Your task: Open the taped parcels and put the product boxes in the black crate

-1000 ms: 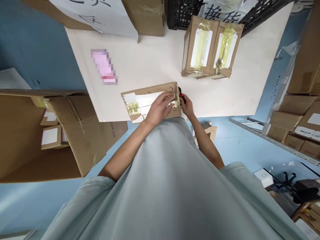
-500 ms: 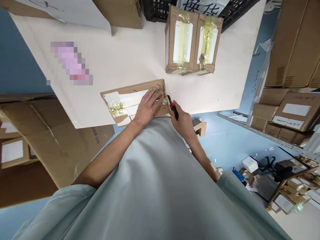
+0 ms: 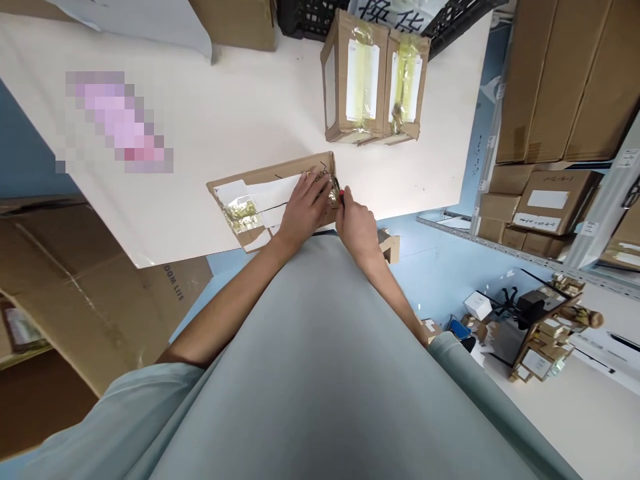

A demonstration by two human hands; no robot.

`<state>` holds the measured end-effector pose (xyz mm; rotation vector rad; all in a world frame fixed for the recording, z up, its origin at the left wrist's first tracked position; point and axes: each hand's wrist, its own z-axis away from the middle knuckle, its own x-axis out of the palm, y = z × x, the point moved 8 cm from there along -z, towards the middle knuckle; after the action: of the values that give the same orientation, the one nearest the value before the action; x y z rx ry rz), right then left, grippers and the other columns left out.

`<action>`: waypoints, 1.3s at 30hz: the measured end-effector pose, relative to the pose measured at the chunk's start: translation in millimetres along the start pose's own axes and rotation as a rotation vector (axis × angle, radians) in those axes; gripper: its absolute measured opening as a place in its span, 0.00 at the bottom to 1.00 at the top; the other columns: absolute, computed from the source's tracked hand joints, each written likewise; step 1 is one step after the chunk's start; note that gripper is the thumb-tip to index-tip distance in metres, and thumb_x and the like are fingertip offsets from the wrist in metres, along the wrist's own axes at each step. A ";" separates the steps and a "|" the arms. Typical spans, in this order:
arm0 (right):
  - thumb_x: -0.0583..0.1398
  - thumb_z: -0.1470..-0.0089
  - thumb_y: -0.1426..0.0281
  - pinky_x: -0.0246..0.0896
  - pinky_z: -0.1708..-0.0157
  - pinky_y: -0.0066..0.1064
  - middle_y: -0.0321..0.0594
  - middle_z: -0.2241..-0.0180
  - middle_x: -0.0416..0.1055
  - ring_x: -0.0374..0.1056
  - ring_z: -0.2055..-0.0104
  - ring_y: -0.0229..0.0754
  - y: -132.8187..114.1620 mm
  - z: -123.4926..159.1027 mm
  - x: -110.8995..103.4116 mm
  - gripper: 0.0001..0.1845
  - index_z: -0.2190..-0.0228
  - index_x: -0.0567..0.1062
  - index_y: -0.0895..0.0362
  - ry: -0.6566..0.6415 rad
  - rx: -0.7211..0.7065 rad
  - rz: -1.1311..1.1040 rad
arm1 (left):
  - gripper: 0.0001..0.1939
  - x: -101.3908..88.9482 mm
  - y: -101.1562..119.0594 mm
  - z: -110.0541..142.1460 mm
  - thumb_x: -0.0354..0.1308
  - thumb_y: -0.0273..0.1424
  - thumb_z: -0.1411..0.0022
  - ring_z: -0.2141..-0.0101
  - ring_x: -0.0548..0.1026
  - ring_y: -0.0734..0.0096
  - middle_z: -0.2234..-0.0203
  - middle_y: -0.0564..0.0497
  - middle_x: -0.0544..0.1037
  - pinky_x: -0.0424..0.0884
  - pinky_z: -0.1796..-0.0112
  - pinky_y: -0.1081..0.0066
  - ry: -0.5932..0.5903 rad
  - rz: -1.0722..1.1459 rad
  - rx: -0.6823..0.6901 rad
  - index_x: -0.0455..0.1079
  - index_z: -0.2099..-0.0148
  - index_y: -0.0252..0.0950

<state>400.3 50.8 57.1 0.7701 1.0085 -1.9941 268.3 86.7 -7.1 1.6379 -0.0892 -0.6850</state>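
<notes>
A cardboard box (image 3: pixel 265 173) lies at the near edge of the white table (image 3: pixel 240 113), with a white label (image 3: pixel 267 212) and shiny clear tape (image 3: pixel 245 215) across its top. My left hand (image 3: pixel 303 208) rests flat on the right part of the box, fingers stretched out. My right hand (image 3: pixel 357 227) is closed round a red and black box cutter (image 3: pixel 341 196), which my fingers mostly cover. The cutter is at the taped right end of the box; how deep the blade sits cannot be made out.
Two taped cardboard boxes (image 3: pixel 363 87) stand farther back on the table, before a black plastic crate (image 3: pixel 305 21). A pixelated pink item (image 3: pixel 117 123) lies at the left. A large carton (image 3: pixel 100 280) stands below left, and shelves with boxes (image 3: pixel 545 200) are at the right.
My right hand has moved up with the box cutter, closer to the box's right end and my left hand. The whole view has shifted slightly.
</notes>
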 end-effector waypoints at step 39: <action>0.49 0.18 0.60 0.75 0.48 0.46 0.54 0.50 0.88 0.84 0.52 0.60 35.4 0.9 -43.8 0.24 0.33 0.74 0.54 -0.175 0.108 -0.019 | 0.23 -100.4 30.1 44.3 0.54 0.44 0.15 0.19 0.63 0.43 0.24 0.39 0.74 0.60 0.21 0.32 0.152 -0.388 -0.202 0.73 0.27 0.45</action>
<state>452.8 51.3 77.6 0.6317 0.8149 -2.1054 174.7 85.2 57.6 1.5184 0.4051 -0.8295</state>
